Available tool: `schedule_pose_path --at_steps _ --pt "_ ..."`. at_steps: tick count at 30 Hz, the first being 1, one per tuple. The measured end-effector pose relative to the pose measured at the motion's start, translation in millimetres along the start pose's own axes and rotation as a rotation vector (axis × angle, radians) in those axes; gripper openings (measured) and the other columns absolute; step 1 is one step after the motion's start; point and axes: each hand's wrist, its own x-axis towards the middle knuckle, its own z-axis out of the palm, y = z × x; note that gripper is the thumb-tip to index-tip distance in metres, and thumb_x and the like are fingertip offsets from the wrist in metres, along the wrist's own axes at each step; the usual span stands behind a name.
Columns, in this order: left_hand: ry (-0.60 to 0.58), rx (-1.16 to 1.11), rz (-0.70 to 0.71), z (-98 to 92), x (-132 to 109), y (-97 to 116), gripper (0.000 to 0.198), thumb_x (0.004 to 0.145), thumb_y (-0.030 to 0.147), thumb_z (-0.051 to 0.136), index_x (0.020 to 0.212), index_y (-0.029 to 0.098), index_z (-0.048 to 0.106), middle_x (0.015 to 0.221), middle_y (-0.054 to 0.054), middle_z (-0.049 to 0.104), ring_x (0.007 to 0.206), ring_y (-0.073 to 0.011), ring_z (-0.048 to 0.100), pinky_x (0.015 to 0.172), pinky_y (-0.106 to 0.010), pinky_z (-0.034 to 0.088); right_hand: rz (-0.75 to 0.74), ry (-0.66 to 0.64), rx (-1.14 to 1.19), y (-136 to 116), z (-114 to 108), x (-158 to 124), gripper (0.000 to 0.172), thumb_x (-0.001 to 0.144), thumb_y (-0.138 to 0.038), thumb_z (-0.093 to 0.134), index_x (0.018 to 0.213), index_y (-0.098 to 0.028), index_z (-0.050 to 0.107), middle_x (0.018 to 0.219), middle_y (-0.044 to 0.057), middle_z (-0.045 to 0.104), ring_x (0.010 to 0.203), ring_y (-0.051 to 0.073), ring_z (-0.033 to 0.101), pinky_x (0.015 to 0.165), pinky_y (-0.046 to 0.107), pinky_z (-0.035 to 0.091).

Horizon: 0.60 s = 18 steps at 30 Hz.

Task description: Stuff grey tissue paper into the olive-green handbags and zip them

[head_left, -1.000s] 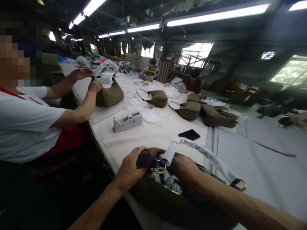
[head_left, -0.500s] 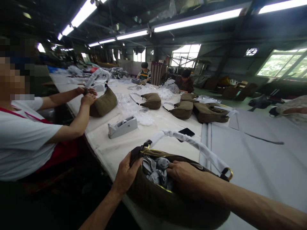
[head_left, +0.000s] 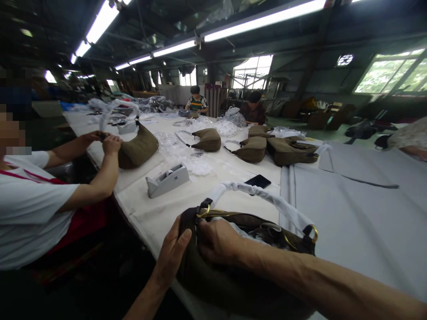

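Note:
An olive-brown handbag (head_left: 213, 278) stands at the table's near edge, its brass zipper open and its handle (head_left: 267, 198) wrapped in white material. My left hand (head_left: 173, 249) grips the bag's left end, thumb on the near side. Inside the opening, by the left brass ring (head_left: 204, 210), my right hand (head_left: 222, 240) is closed with its fingers curled down. What those fingers hold is hidden. Pale stuffing paper (head_left: 245, 231) shows partly behind my right wrist.
Beyond the bag lie a black phone (head_left: 258, 181) and a grey tape dispenser (head_left: 168, 180). Several similar handbags (head_left: 251, 149) and clear plastic (head_left: 200, 165) are farther back. At left, a co-worker's hands (head_left: 111, 143) work on another handbag (head_left: 138, 146). Grey sheeting (head_left: 353, 231) covers the right side.
My right hand has moved left inside the bag, from the middle of the stuffing paper to the left end. My left hand stays on the bag's end. The view has shifted slightly.

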Motion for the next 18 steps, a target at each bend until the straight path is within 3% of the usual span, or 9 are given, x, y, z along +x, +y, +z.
schedule_pose_path --at_steps 2,4,6,10,13,15,18 --pt "0.001 -0.053 0.026 -0.3 -2.4 -8.9 0.054 0.088 0.051 0.041 0.135 0.023 0.036 0.137 -0.005 0.046 0.129 -0.0237 0.039 0.110 -0.034 0.031 -0.040 0.081 0.138 2.7 0.3 -1.6 0.007 0.076 -0.026 0.049 0.074 -0.018 0.049 0.061 -0.002 0.053 0.052 0.011 0.044 0.050 0.022 0.033" --pt "-0.002 -0.115 0.019 0.3 -2.5 -14.4 0.055 0.088 0.052 0.040 0.136 0.024 0.033 0.138 -0.005 0.045 0.128 -0.0229 0.040 0.109 -0.034 0.031 -0.040 0.139 0.219 2.7 3.9 -2.2 0.008 0.076 -0.023 0.048 0.069 -0.019 0.045 0.058 -0.004 0.047 0.051 0.009 0.040 0.049 0.020 0.031" --pt "0.007 -0.112 -0.015 0.0 0.7 -13.1 0.054 0.086 0.051 0.047 0.132 0.024 0.036 0.132 -0.005 0.049 0.123 -0.0221 0.045 0.106 -0.033 0.036 -0.031 0.150 0.199 -0.3 8.4 -1.7 0.005 0.075 -0.023 0.049 0.073 -0.019 0.047 0.061 -0.003 0.051 0.053 0.010 0.043 0.051 0.021 0.033" --pt "-0.007 0.105 -0.038 -5.0 12.5 2.6 0.040 0.075 0.045 0.065 0.103 0.018 0.054 0.093 -0.003 0.062 0.092 -0.0199 0.060 0.085 -0.029 0.048 -0.083 0.052 0.076 -9.6 1.1 -11.0 0.024 0.077 -0.030 0.049 0.098 -0.016 0.052 0.083 0.005 0.063 0.065 0.016 0.055 0.056 0.025 0.039" --pt "0.063 0.134 -0.014 -6.2 17.2 8.1 0.040 0.072 0.047 0.066 0.097 0.016 0.058 0.090 -0.004 0.064 0.088 -0.0207 0.061 0.083 -0.032 0.049 -0.144 0.042 -0.018 -6.9 -15.9 -32.6 0.032 0.081 -0.038 0.050 0.104 -0.015 0.052 0.098 0.009 0.062 0.083 0.021 0.057 0.070 0.030 0.044" --pt "0.131 0.076 -0.037 -3.7 17.7 5.7 0.044 0.071 0.049 0.065 0.097 0.014 0.060 0.096 -0.007 0.067 0.093 -0.0234 0.061 0.088 -0.035 0.048 -0.062 -0.014 -0.131 2.2 -23.5 -46.3 0.028 0.086 -0.039 0.045 0.096 -0.014 0.056 0.093 0.011 0.063 0.083 0.022 0.058 0.074 0.033 0.044" --pt "0.241 0.085 -0.063 0.8 17.1 -0.3 0.048 0.068 0.055 0.065 0.091 0.012 0.064 0.091 -0.008 0.069 0.092 -0.0257 0.062 0.086 -0.037 0.048 0.125 -0.191 -0.202 15.1 -27.7 -54.9 0.039 0.094 -0.039 0.032 0.088 -0.012 0.060 0.080 0.012 0.066 0.073 0.022 0.061 0.068 0.033 0.044"
